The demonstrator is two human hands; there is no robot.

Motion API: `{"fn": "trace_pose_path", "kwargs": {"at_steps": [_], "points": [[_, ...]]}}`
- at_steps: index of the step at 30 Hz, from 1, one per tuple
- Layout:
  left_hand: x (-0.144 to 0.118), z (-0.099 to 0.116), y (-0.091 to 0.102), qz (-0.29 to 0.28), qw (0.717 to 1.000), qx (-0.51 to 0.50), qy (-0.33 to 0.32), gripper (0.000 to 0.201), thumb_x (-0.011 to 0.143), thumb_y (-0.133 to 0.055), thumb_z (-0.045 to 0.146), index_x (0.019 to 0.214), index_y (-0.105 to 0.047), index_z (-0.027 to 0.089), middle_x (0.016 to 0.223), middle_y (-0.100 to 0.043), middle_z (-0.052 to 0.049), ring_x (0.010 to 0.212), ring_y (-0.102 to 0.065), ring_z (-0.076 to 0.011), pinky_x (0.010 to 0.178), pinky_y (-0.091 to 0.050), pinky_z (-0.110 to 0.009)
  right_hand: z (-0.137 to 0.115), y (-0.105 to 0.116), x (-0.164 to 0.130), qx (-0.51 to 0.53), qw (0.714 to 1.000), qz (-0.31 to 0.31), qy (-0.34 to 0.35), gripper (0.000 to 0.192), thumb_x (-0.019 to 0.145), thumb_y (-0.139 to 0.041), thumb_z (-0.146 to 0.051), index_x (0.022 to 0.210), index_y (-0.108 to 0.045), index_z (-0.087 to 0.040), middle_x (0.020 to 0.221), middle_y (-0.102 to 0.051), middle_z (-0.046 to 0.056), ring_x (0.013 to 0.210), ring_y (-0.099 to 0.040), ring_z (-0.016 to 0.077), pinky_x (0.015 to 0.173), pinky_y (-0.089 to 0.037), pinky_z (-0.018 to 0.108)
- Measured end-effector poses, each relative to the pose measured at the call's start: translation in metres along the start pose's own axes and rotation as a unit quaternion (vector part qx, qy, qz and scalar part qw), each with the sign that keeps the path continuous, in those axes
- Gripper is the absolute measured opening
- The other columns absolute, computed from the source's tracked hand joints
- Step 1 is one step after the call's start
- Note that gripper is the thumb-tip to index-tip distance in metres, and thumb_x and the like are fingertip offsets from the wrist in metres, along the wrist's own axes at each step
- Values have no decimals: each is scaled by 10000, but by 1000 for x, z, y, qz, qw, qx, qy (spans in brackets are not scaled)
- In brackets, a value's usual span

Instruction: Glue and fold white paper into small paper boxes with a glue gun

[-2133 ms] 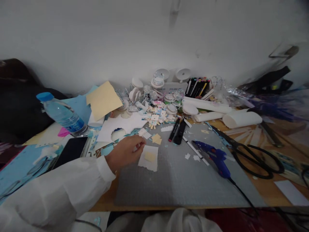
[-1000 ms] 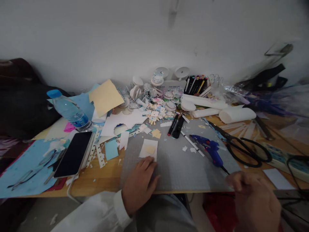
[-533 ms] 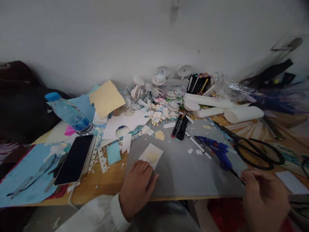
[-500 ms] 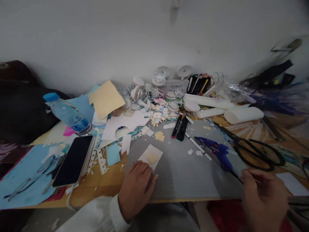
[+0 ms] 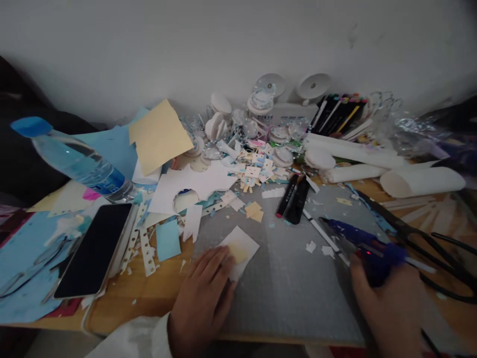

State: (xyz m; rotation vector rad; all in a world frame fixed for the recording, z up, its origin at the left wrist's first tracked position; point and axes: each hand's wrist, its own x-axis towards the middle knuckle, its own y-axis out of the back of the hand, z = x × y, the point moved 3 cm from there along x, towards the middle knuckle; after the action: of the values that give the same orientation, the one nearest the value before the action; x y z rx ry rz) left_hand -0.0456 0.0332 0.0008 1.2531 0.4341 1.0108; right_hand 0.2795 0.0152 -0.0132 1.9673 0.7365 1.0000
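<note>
Here, white paper piece (image 5: 244, 244) flat on the grey cutting mat (image 5: 286, 288), near-left part of it, small tan square (image 5: 237, 252) lying on top. Pinned at its near edge by left hand (image 5: 203, 298), fingers spread and pressed flat, gripping nothing. Right hand (image 5: 391, 308) at near right, closed round the handle of the blue glue gun (image 5: 363, 241), nozzle pointed far-left, red lamp lit on the body; gun low over the mat, touching or not could not be told.

Judged: fingertips best kept off the tan square and clear of the spot meant for glue; pressure held even so the paper lay flat; nozzle brought in low and steady, cord kept from dragging scraps.

Just beyond the gun: white pen (image 5: 324, 236), black markers (image 5: 292, 199). Large black scissors (image 5: 428, 238) at right. Phone (image 5: 93, 248) and water bottle (image 5: 74, 161) well apart at left; scrap pile (image 5: 257, 171) at far edge.
</note>
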Motion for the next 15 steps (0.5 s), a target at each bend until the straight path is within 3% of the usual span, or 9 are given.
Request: {"fn": "trace_pose_path", "kwargs": {"at_steps": [3,7,15], "points": [[3,-2,0,2,1000,7,-20,329,887,-463,206,1203,-549,177,1288,-601,-137,1206,-554,-286,988,-496,-488,0,-1,1,-64,998,-2,25,345,763,-477,-567,737,-444,-225,628,-388,15,561,-433,236,551,-334,357],[8,-4,-1,-9,999,-5,-30,312,898,-466,204,1190,-553,136,1298,-591,-158,1245,-522,-286,1012,-482,-491,-2,-1,0,-76,997,-10,19,370,801,-450,-532,830,-548,-176,629,-432,38,578,-457,256,549,-339,355],[9,-8,-5,-20,999,-37,-23,312,907,-461,205,1201,-545,144,1335,-562,-147,1287,-481,-279,1051,-451,-489,-6,0,-2,-57,998,-34,-15,400,807,-443,-543,841,-550,-158,698,-502,82,593,-473,234,554,-345,333]]}}
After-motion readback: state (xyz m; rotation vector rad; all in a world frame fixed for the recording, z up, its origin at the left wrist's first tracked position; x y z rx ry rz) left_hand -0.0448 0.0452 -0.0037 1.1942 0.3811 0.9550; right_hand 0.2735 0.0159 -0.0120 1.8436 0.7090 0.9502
